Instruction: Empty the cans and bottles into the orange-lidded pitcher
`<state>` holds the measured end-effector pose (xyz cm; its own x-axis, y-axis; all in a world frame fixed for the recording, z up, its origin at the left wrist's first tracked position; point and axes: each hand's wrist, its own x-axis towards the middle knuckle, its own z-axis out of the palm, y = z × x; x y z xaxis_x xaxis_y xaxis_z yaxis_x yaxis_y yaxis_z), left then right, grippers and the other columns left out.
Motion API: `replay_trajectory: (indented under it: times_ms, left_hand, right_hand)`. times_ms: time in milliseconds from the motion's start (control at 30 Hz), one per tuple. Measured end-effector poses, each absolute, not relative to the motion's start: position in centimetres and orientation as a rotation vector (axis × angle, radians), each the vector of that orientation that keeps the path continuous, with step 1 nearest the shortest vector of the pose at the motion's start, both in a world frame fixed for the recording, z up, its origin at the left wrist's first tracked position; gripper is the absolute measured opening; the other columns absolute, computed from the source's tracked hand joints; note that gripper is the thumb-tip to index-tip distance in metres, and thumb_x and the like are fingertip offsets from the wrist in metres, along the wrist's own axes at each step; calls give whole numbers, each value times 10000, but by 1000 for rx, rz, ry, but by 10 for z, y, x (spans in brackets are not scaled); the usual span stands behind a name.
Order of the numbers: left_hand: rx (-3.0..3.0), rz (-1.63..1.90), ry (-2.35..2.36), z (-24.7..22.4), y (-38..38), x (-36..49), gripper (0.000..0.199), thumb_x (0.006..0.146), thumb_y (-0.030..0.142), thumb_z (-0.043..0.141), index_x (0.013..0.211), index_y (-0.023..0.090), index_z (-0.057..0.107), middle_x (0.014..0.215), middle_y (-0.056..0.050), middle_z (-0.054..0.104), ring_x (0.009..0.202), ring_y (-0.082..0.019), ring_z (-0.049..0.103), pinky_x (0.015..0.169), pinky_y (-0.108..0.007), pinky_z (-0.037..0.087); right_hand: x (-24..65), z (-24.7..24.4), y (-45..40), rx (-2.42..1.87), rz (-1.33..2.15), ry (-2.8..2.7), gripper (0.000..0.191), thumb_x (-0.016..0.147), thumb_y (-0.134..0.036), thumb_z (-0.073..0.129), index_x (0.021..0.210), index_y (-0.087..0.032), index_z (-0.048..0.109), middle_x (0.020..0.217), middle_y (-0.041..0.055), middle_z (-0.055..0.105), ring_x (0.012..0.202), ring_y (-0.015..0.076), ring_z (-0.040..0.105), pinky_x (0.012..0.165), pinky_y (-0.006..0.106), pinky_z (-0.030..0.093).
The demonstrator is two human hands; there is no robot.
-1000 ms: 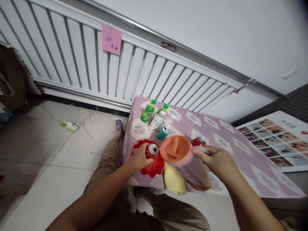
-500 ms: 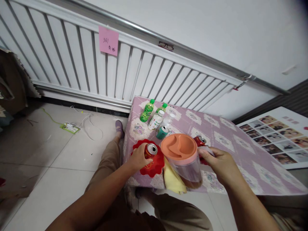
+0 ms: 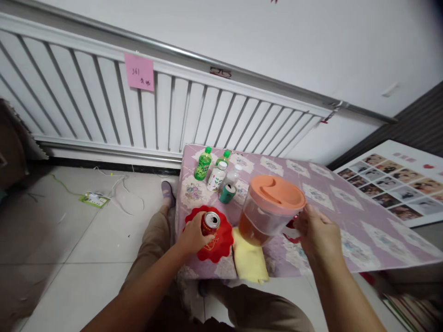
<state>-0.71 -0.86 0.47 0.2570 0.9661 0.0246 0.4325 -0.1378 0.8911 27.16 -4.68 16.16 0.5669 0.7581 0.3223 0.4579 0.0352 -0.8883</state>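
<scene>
Head view: left hand [image 3: 191,237] wrapped around red can [image 3: 209,225], opened top facing up, over red scalloped tray [image 3: 224,242] at near left of table [image 3: 341,235] (can-to-tray contact cannot be told). Right hand [image 3: 320,230] grips right side of orange-lidded pitcher [image 3: 265,223]; pitcher tilted, amber liquid inside, yellow cloth [image 3: 249,266] on near side. Green can [image 3: 227,194], white bottle [image 3: 216,178] and two green-capped bottles [image 3: 202,167] beyond tray, left of pitcher.

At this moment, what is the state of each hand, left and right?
Left hand: closed around a red can.
Right hand: closed, holding the orange-lidded pitcher at its handle side.
</scene>
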Motion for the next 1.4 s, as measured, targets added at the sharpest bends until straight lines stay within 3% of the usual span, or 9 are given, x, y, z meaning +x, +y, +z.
replay_trajectory:
  times_ms: [100,367,533,767,967,1067,1167,1267,1400]
  left_hand:
    - [1716,842,1290,3,-9,-6,719,685,214,790,1319,218,452,1308,-107,624,1230,-320,593,1081,-492,435]
    - [1693,891,1264,-2,-8,-1,735,657,179,803,1309,227,467,1318,-104,619,1225,-303,600,1074,-485,444]
    - [1704,892,1231,0,-8,1,720,665,168,784,1300,222,448,1314,-100,623,1237,-298,593,1085,-484,436]
    - [1699,880,1242,5,-8,3,717,644,133,779,1274,217,445,1292,-99,637,1218,-294,607,1077,-479,449]
    - [1710,899,1233,9,-9,4,695,657,134,773,1263,220,445,1275,-91,646,1211,-283,619,1085,-476,455]
    - [1708,883,1230,8,-9,4,687,663,136,773,1263,221,449,1259,-83,657,1209,-281,623,1094,-485,450]
    - [1709,883,1224,6,-9,3,686,668,143,776,1267,223,452,1256,-79,656,1213,-277,620,1098,-482,448]
    - [1706,891,1217,8,-9,3,695,658,126,777,1267,220,456,1270,-78,645,1215,-268,614,1100,-461,447]
    - [1696,907,1192,10,-10,3,694,646,116,777,1259,205,465,1276,-80,633,1201,-254,614,1093,-430,450]
  right_hand:
    - [271,150,-38,-1392,353,-751,474,687,-585,739,521,-242,458,458,-61,394,444,101,353,460,286,325]
    - [266,108,-14,-1320,284,-625,470,673,-560,690,508,-240,388,469,-97,336,460,78,308,465,243,289]
    - [263,84,-5,-1342,308,-582,393,683,-531,678,561,-225,463,489,-100,366,469,80,307,461,242,264]
    - [272,52,-3,-1409,366,-605,443,711,-585,680,572,-213,483,512,-86,419,519,98,364,507,247,307]
    - [279,44,-10,-1433,427,-639,438,703,-611,692,726,-185,591,626,-57,531,605,119,486,598,251,403]
    - [277,40,-23,-1419,375,-573,470,720,-605,666,955,-205,592,869,-11,616,785,153,577,714,281,469]
    - [264,32,-47,-1429,268,-434,496,763,-573,633,1107,-238,512,1044,18,580,937,176,579,794,309,481]
    - [238,21,-71,-1452,268,-401,436,770,-520,667,1072,-241,523,995,16,584,918,185,586,824,323,485]
    - [190,9,-84,-1456,542,-672,374,736,-484,690,1000,-248,571,895,17,640,863,215,631,817,359,522]
